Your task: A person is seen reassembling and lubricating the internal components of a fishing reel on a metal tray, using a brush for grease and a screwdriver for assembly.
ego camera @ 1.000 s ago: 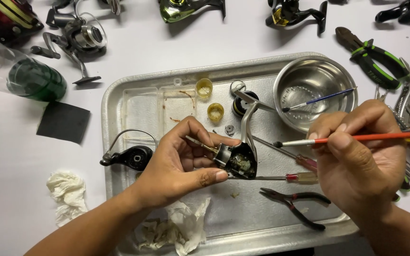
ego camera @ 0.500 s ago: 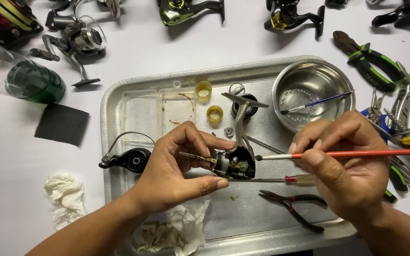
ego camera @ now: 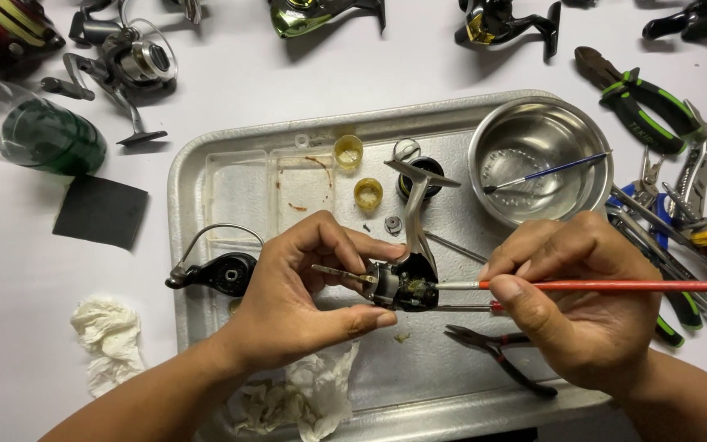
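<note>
My left hand (ego camera: 304, 290) grips an opened black fishing reel body (ego camera: 405, 282) over a metal tray (ego camera: 206, 164), its silver foot pointing up and a thin shaft sticking out to the left. My right hand (ego camera: 587, 299) holds a red-handled brush (ego camera: 615, 286) level, its tip touching the reel's exposed inside. A black rotor with a wire bail (ego camera: 214, 272) lies in the tray just left of my left hand.
A steel bowl (ego camera: 533, 131) holding a blue brush sits at the tray's back right. Two small yellow caps (ego camera: 367, 193), a clear plastic box, small pliers (ego camera: 501, 356) and crumpled tissue (ego camera: 308, 393) share the tray. Pliers and cutters (ego camera: 673, 164) crowd the right; other reels line the back.
The reel body has been turned so its foot stands upright. The brush has swung level and its tip has come into the reel's open side.
</note>
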